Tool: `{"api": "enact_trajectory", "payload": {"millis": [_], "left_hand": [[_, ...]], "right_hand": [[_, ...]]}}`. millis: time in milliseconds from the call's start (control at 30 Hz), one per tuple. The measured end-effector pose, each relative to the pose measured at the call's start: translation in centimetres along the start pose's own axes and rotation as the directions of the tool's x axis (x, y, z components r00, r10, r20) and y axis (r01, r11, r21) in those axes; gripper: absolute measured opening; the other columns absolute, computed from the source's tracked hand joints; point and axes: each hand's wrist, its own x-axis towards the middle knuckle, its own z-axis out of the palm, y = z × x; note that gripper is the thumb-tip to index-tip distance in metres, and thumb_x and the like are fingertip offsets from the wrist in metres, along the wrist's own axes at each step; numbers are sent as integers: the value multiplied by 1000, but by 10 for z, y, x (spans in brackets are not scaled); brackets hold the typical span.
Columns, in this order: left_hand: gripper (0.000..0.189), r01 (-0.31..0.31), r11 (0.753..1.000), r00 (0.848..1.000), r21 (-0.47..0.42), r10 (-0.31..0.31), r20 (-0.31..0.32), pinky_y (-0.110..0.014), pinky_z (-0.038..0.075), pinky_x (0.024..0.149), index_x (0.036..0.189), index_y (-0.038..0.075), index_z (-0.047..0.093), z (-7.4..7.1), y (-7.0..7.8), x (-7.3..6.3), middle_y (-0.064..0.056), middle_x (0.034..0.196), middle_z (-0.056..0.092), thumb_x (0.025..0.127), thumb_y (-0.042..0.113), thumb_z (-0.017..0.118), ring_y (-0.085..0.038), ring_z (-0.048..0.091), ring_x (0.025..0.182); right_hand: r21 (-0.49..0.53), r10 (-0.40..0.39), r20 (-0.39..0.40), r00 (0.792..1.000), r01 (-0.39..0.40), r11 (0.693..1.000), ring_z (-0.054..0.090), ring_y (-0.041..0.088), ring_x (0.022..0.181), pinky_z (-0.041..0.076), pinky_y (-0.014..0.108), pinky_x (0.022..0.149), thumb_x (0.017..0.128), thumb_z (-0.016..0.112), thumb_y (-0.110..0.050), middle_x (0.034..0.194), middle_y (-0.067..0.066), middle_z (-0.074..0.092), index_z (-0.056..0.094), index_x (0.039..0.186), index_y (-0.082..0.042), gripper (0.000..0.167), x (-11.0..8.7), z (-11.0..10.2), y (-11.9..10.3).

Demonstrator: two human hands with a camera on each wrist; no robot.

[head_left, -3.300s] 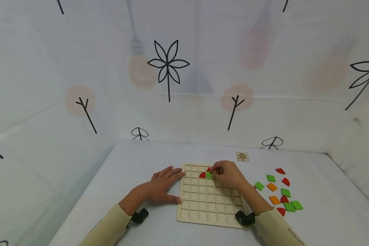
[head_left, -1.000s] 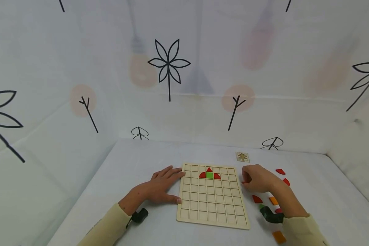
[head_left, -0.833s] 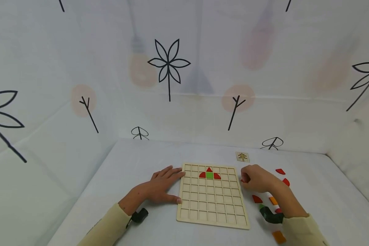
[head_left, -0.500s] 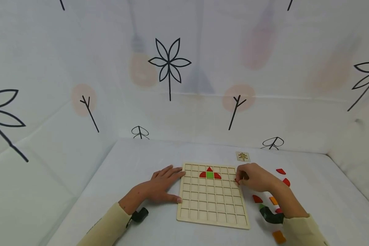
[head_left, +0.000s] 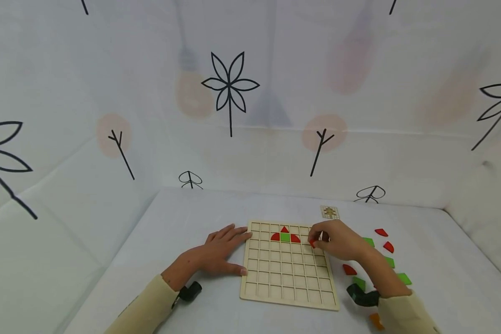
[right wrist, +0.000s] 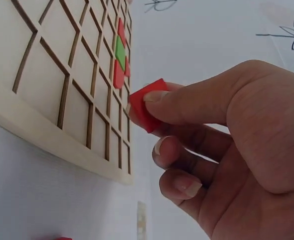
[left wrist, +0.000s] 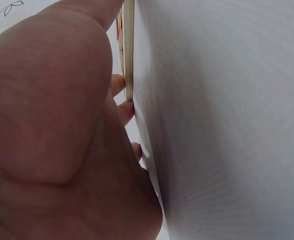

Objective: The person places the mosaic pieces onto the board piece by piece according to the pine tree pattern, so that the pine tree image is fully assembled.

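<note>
A wooden grid board (head_left: 290, 304) lies on the table. Its upper cells hold a green square tile (head_left: 285, 237), a red triangle tile (head_left: 285, 229) above it, and red quarter-circle tiles on its left (head_left: 275, 237) and right (head_left: 295, 238). My left hand (head_left: 223, 252) lies with fingers spread, fingertips and thumb touching the board's left edge. Above the board's right part, my right hand (head_left: 338, 239) pinches a red tile (right wrist: 140, 107) between thumb and forefinger. Fingers cover part of that tile, so its full outline is hidden. In the right wrist view the other fingers curl loosely below.
Loose tiles lie right of the board: red quarter-circles (head_left: 349, 269), green squares (head_left: 404, 279) and an orange one (head_left: 376, 321). My right forearm covers some of that area. A small card with a tree pattern (head_left: 330, 212) lies behind the board.
Since 3.3 s ago a red quarter-circle has come to sit right of the green square. My right hand went out rightward and has returned leftward over the board with a red tile.
</note>
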Motion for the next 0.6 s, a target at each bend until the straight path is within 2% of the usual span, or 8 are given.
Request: {"api": "enact_trajectory", "payload": {"millis": [267, 600], "left_hand": [[99, -17, 1000, 1000, 11, 17, -8, -65, 22, 121, 170, 29, 23, 0, -1, 1, 3, 177, 16, 93, 74, 66, -35, 6, 164], [100, -14, 1000, 1000, 14, 14, -10, -65, 22, 121, 170, 29, 23, 1, -2, 1, 3, 177, 17, 92, 75, 66, -35, 7, 164]], "right_hand": [[7, -2, -43, 999, 2, 1000, 58, 16, 81, 52, 27, 70, 94, 76, -3, 92, -9, 66, 76, 98, -14, 12, 4, 7, 2], [46, 81, -24, 996, -80, 996, 58, 15, 79, 50, 27, 70, 95, 77, -5, 88, -7, 66, 72, 97, -16, 12, 7, 17, 4]]}}
